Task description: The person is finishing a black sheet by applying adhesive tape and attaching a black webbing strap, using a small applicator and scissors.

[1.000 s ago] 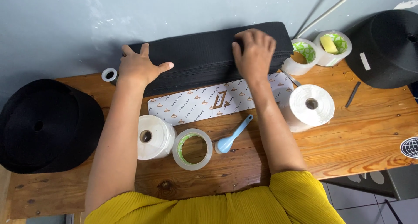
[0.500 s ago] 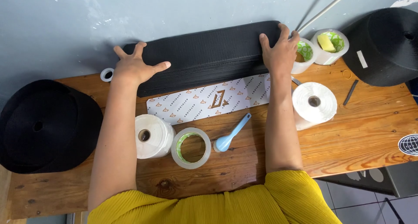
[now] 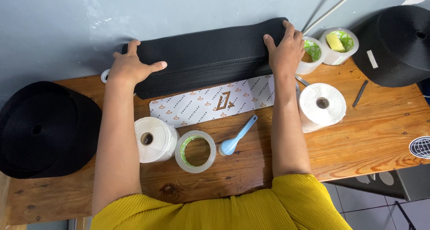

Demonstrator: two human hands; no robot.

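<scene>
Arms reach straight forward over the wooden counter (image 3: 367,136), both hands lying flat with spread fingers on a long black stack of webbing (image 3: 206,55) against the wall: left hand (image 3: 130,69) presses its left end, right hand (image 3: 283,51) cups its right end, neither clenched, above a printed white card (image 3: 210,104)

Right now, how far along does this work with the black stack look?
Done: the black stack lies squared along the wall on the wooden table, just behind the white patterned card. In hand: the left hand presses one end, the right hand the other. Left: the clear tape roll, blue spoon and white rolls lie untouched, so any wrapping or taping looks not yet begun.
</scene>
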